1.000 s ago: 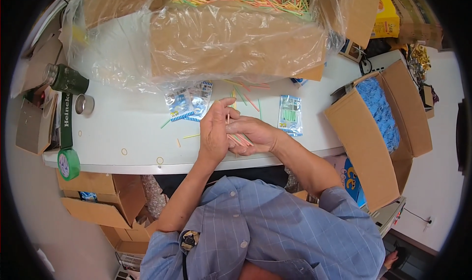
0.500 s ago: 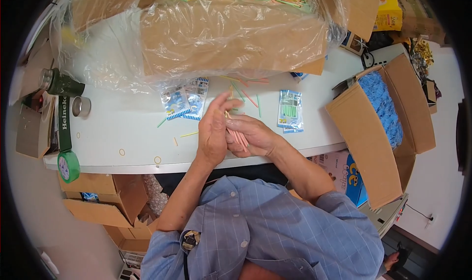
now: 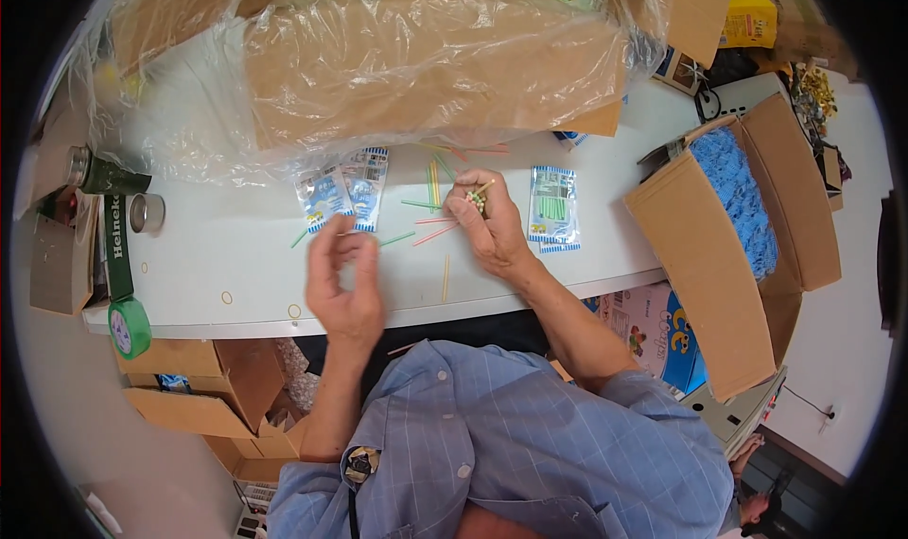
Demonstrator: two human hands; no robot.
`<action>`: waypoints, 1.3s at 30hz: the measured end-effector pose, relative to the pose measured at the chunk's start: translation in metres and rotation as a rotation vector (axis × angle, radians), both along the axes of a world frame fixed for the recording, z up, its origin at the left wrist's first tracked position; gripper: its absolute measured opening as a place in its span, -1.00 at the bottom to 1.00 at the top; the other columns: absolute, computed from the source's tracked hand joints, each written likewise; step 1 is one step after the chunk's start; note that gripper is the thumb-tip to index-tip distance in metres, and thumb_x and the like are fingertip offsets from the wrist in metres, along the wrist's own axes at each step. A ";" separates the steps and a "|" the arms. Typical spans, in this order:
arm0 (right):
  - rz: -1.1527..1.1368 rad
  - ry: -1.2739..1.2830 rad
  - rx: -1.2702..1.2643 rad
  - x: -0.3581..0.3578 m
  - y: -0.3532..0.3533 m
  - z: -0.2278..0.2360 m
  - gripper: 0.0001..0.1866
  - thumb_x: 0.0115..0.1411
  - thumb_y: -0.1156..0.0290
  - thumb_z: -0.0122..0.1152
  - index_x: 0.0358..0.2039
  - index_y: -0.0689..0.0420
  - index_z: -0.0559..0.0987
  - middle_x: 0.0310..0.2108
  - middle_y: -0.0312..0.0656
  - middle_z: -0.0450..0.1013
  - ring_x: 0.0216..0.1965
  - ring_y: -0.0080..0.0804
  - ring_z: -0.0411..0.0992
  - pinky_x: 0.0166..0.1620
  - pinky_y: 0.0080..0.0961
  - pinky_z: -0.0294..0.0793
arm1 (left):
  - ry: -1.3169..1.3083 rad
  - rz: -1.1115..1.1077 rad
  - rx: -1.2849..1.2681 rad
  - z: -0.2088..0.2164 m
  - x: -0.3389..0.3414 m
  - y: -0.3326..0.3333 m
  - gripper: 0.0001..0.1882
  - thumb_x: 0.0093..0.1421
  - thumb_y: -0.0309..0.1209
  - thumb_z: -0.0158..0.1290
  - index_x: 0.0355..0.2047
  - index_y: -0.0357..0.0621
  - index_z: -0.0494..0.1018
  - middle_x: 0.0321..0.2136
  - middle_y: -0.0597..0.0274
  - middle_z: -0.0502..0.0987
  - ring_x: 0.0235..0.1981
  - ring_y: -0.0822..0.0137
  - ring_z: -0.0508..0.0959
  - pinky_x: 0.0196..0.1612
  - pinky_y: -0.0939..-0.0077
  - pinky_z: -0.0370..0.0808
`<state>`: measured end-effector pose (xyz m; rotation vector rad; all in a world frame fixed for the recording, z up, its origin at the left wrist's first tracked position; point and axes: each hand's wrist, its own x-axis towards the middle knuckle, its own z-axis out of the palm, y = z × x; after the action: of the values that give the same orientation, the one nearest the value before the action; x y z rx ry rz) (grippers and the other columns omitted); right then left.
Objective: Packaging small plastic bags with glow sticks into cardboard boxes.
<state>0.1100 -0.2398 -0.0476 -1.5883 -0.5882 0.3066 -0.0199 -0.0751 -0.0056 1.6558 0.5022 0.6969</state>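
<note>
My right hand is closed around a bundle of thin pastel sticks, their ends showing at the top of the fist. Over the table to its left, my left hand is loosely curled, thumb and fingers apart, with nothing visible in it. Its fingertips are near the lower edge of two printed blue-and-white sachets. Loose pink, yellow and green sticks lie between the hands; a green stick is right beside my left fingers. Another clear-fronted sachet with green sticks inside lies right of my right hand, on top of another packet.
A plastic-lined carton of many sticks stands at the back. An open box of blue packets is on the right. Rubber bands, green tape, a metal cup and a dark flask are left. Another person's hand shows lower right.
My hands have come apart: the left moved left and down toward the sachets, while the right keeps the bundle, now more upright. More loose sticks lie on the table between them.
</note>
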 end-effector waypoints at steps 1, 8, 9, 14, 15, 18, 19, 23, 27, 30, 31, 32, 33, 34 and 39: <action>0.019 0.007 -0.007 -0.001 0.000 0.000 -0.74 0.38 0.43 0.04 0.00 0.22 0.28 -0.37 -0.25 0.40 -0.32 -0.53 0.36 -0.13 -0.55 0.42 | 0.004 0.068 0.037 0.000 -0.001 0.011 -0.56 0.22 -0.60 0.13 0.11 -0.36 0.36 -0.09 0.06 0.52 -0.25 0.42 0.55 -0.13 0.56 0.50; 0.039 -0.012 -0.100 -0.001 -0.005 0.004 -0.81 0.38 0.42 0.06 -0.10 0.23 0.34 -0.31 -0.21 0.46 -0.27 -0.55 0.40 -0.12 -0.57 0.42 | 0.603 0.289 0.282 0.023 0.024 0.072 -0.62 0.20 -0.41 0.20 -0.01 -0.33 0.48 -0.18 0.07 0.56 -0.41 0.35 0.49 -0.34 0.51 0.47; 0.033 0.006 -0.087 0.000 -0.005 0.004 -0.82 0.38 0.42 0.05 -0.11 0.23 0.34 -0.31 -0.22 0.46 -0.27 -0.56 0.40 -0.12 -0.58 0.42 | 0.604 0.296 0.284 0.022 0.026 0.073 -0.62 0.20 -0.41 0.20 -0.01 -0.33 0.48 -0.18 0.07 0.56 -0.41 0.35 0.49 -0.34 0.51 0.47; 0.037 0.035 -0.109 -0.002 -0.004 0.014 -0.83 0.38 0.41 0.04 -0.12 0.22 0.36 -0.29 -0.21 0.47 -0.25 -0.58 0.40 -0.12 -0.59 0.42 | 0.011 0.012 0.695 0.024 0.045 0.032 -0.70 0.16 -0.42 0.19 -0.08 -0.18 0.54 -0.14 0.10 0.56 -0.28 0.18 0.55 -0.27 0.34 0.51; 0.027 0.073 -0.128 -0.003 -0.004 0.016 -0.83 0.36 0.41 0.06 -0.14 0.22 0.37 -0.33 -0.17 0.46 -0.29 -0.48 0.42 -0.16 -0.54 0.43 | -0.134 -0.159 0.823 0.031 0.054 0.018 -0.70 0.14 -0.43 0.19 -0.09 -0.14 0.54 -0.13 0.12 0.55 -0.26 0.16 0.56 -0.24 0.31 0.51; 0.023 -0.061 -0.072 0.001 -0.002 0.005 -0.82 0.33 0.41 0.07 -0.14 0.22 0.38 -0.34 -0.11 0.46 -0.32 -0.32 0.45 -0.18 -0.48 0.45 | -0.187 -0.368 0.832 0.036 0.070 -0.015 -0.56 0.02 -0.48 0.26 -0.03 -0.13 0.54 -0.07 0.10 0.54 -0.10 0.07 0.53 -0.09 0.26 0.49; 0.027 -0.231 0.002 0.002 -0.002 -0.001 -0.82 0.33 0.42 0.06 -0.13 0.22 0.38 -0.31 -0.08 0.47 -0.31 -0.26 0.47 -0.17 -0.47 0.46 | -0.170 -0.440 0.842 0.032 0.074 -0.019 -0.55 0.01 -0.45 0.27 -0.03 -0.16 0.54 -0.05 0.12 0.53 -0.09 0.07 0.52 -0.07 0.26 0.48; 0.012 -0.207 -0.038 -0.002 0.000 0.013 -0.78 0.31 0.44 0.06 -0.07 0.22 0.39 -0.24 -0.02 0.49 -0.27 -0.15 0.50 -0.14 -0.42 0.48 | -0.075 -0.455 0.836 0.010 0.072 -0.020 -0.52 0.02 -0.37 0.27 -0.02 -0.23 0.52 0.05 0.14 0.49 -0.02 0.05 0.49 0.02 0.23 0.45; 0.003 0.005 -0.103 -0.005 -0.001 0.019 -0.77 0.33 0.43 0.03 -0.04 0.22 0.38 -0.21 0.03 0.50 -0.23 -0.17 0.54 -0.16 -0.43 0.50 | -0.080 -0.444 0.810 0.008 0.067 -0.032 -0.49 0.04 -0.36 0.27 0.01 -0.27 0.49 0.09 0.08 0.47 0.03 -0.01 0.47 0.09 0.18 0.40; -0.013 0.066 -0.122 -0.005 -0.004 0.015 -0.80 0.35 0.43 0.03 -0.06 0.22 0.39 -0.26 0.02 0.51 -0.26 -0.23 0.54 -0.21 -0.47 0.50 | -0.039 -0.420 0.724 0.016 0.062 -0.036 -0.47 0.06 -0.32 0.27 0.01 -0.34 0.45 0.01 -0.04 0.50 0.10 -0.05 0.43 0.13 0.06 0.34; 0.034 0.053 -0.154 -0.005 -0.006 0.014 -0.82 0.35 0.45 0.03 -0.09 0.23 0.39 -0.25 -0.05 0.51 -0.25 -0.35 0.50 -0.16 -0.50 0.48 | -0.030 -0.245 0.742 0.012 0.059 -0.027 -0.47 0.08 -0.29 0.26 0.00 -0.33 0.46 -0.03 -0.06 0.52 0.05 -0.05 0.47 0.11 0.08 0.36; 0.078 0.041 -0.186 -0.005 -0.007 0.014 -0.84 0.35 0.47 0.03 -0.11 0.24 0.39 -0.23 -0.13 0.52 -0.24 -0.46 0.46 -0.12 -0.53 0.46 | -0.022 -0.073 0.757 0.008 0.055 -0.014 -0.48 0.09 -0.26 0.25 0.00 -0.32 0.46 -0.07 -0.07 0.54 -0.01 -0.05 0.51 0.08 0.10 0.38; 0.067 0.044 -0.191 -0.005 -0.009 0.013 -0.84 0.35 0.47 0.03 -0.11 0.24 0.39 -0.23 -0.13 0.52 -0.24 -0.46 0.46 -0.12 -0.53 0.46 | 0.117 0.069 0.758 0.007 0.051 0.002 -0.48 0.11 -0.22 0.24 -0.01 -0.33 0.47 -0.13 -0.07 0.56 -0.07 -0.05 0.53 0.04 0.12 0.40; 0.046 -0.036 -0.176 -0.006 -0.009 0.012 -0.86 0.35 0.49 0.04 -0.13 0.24 0.39 -0.24 -0.12 0.52 -0.25 -0.44 0.47 -0.11 -0.52 0.46 | 0.260 0.215 0.758 0.009 0.045 0.021 -0.47 0.12 -0.18 0.23 -0.02 -0.34 0.47 -0.19 -0.07 0.58 -0.12 -0.06 0.55 0.00 0.15 0.42; 0.033 -0.156 -0.112 -0.011 -0.008 0.012 -0.86 0.34 0.50 0.06 -0.14 0.25 0.38 -0.25 -0.07 0.53 -0.25 -0.36 0.49 -0.09 -0.49 0.46 | 0.852 0.252 0.604 0.020 0.049 0.062 -0.36 -0.03 -0.09 0.35 -0.12 -0.41 0.51 -0.30 -0.07 0.59 -0.28 -0.02 0.58 -0.18 0.19 0.47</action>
<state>0.0988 -0.2475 -0.0358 -1.7219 -0.7282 0.2451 0.0287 -0.0126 0.0147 2.4824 1.2038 0.2880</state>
